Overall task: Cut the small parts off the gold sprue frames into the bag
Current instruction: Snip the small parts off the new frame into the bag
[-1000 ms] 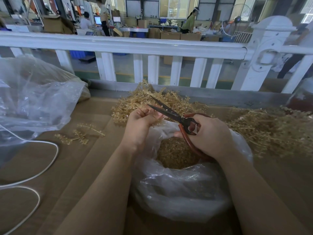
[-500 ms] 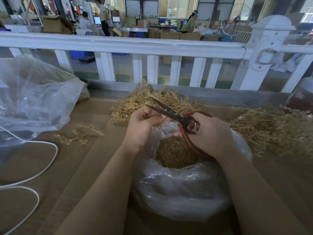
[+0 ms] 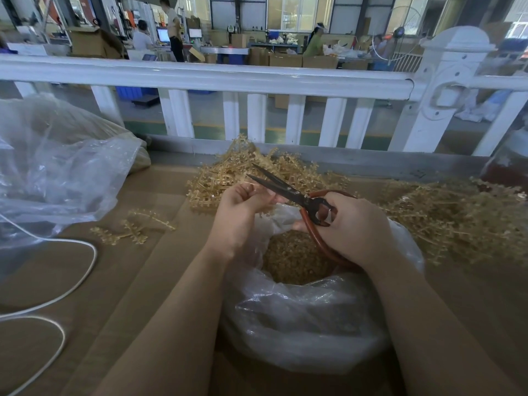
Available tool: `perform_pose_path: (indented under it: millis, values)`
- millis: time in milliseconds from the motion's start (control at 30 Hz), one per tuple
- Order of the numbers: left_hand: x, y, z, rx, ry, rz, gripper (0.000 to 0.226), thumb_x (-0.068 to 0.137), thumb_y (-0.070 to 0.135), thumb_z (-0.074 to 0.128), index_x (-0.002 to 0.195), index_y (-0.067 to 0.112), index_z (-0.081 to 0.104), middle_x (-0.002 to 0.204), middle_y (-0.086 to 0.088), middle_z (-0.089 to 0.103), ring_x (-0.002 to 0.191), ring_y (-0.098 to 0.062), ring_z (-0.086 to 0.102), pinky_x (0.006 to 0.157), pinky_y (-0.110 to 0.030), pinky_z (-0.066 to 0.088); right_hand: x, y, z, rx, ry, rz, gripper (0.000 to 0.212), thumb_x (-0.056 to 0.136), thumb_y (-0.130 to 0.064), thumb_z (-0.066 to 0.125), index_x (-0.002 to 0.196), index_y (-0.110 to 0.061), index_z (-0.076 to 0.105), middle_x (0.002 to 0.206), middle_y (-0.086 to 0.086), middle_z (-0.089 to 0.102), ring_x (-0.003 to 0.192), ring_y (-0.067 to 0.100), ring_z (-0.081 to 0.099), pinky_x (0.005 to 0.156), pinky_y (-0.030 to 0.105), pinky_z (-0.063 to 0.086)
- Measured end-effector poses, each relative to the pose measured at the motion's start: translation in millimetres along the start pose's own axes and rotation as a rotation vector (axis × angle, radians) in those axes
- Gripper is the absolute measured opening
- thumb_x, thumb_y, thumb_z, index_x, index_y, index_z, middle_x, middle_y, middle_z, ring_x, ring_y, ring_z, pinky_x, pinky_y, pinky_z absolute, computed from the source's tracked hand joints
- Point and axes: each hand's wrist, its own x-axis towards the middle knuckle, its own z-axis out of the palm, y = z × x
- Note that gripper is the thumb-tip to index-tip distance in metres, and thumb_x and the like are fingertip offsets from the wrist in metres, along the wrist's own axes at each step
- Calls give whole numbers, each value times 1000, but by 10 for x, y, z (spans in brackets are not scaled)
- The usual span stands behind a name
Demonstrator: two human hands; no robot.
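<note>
A clear plastic bag (image 3: 303, 321) stands open on the cardboard in front of me, with small gold parts (image 3: 294, 257) heaped inside. Above its mouth my right hand (image 3: 354, 227) grips scissors (image 3: 288, 191) with red-brown loop handles; the dark blades are slightly parted and point up and left. My left hand (image 3: 243, 210) pinches a thin pale sprue piece (image 3: 267, 200) right beside the blades. A pile of gold sprue frames (image 3: 228, 174) lies just behind my hands.
A second heap of gold sprues (image 3: 457, 218) spreads at the right. A few loose sprues (image 3: 134, 227) lie at the left near a large crumpled plastic bag (image 3: 54, 167). A white cable (image 3: 71, 284) loops at the lower left. A white railing (image 3: 228, 78) borders the far edge.
Both hands stay above the bag's mouth. The scissors have barely shifted, and my left hand has turned the sprue piece slightly at the blades.
</note>
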Motion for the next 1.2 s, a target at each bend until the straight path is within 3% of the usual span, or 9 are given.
perform_pose_path:
  millis: [100, 233, 400, 533, 700, 833, 967, 1100, 1200]
  values:
    - [9, -11, -13, 3, 23, -5, 13, 89, -4, 62, 98, -14, 65, 88, -20, 68, 87, -33, 62, 90, -48, 50, -4, 1, 0, 9, 29, -32, 72, 66, -99, 29, 85, -35, 56, 67, -20, 57, 57, -5, 48, 50, 13, 35]
    - [8, -38, -31, 93, 18, 18, 14, 86, -4, 68, 96, -13, 67, 85, -12, 73, 82, -19, 68, 79, -28, 53, -18, 2, -18, 49, 31, -56, 57, 67, -96, 34, 87, -44, 45, 69, -28, 48, 61, -10, 43, 53, 11, 32]
    - [7, -47, -23, 96, 37, 37, 8, 83, -8, 68, 91, -8, 71, 85, -11, 75, 81, -17, 70, 75, -23, 53, -7, -3, -44, 44, 9, -69, 53, 69, -93, 42, 88, -44, 42, 69, -31, 41, 61, -9, 41, 53, 12, 31]
    - [2, -47, -16, 72, 63, 44, 8, 83, -8, 69, 90, -11, 70, 86, -14, 75, 84, -23, 68, 80, -27, 54, -5, -4, -58, 27, 5, -63, 56, 69, -94, 40, 89, -42, 46, 71, -29, 43, 64, -1, 45, 54, 14, 34]
    - [-1, -23, -16, 92, 45, 22, 7, 85, -7, 68, 87, -3, 74, 87, -12, 75, 85, -23, 66, 84, -33, 53, -7, -8, -52, 9, 12, -50, 63, 67, -97, 35, 83, -37, 50, 66, -27, 46, 59, -9, 41, 52, 11, 27]
    - [2, -41, -28, 96, 37, 32, 11, 87, -4, 67, 92, -14, 67, 90, -19, 74, 84, -23, 68, 82, -31, 55, -14, 2, -34, -38, 48, -46, 62, 70, -95, 37, 76, -35, 51, 59, -23, 47, 53, -8, 41, 47, 13, 24]
    - [-1, -33, -19, 87, 22, 29, 8, 88, -3, 67, 92, -10, 68, 87, -12, 75, 83, -22, 70, 81, -31, 58, -7, 9, -24, -39, 76, -25, 78, 67, -100, 18, 73, -32, 55, 55, -22, 47, 51, -7, 41, 46, 14, 23]
    - [-11, -17, -26, 89, 44, 11, 11, 85, 0, 70, 76, 5, 73, 78, -9, 74, 76, -19, 70, 74, -29, 58, -4, 37, -3, -53, 62, -28, 69, 71, -95, 32, 74, -32, 58, 57, -21, 50, 52, -6, 43, 46, 14, 25]
    - [-17, 4, -36, 82, 62, 12, 6, 83, 3, 73, 78, 0, 72, 83, -19, 74, 80, -27, 70, 82, -42, 58, 1, 60, 14, -66, 61, -31, 69, 72, -95, 34, 75, -31, 59, 58, -19, 53, 52, -4, 45, 46, 14, 27]
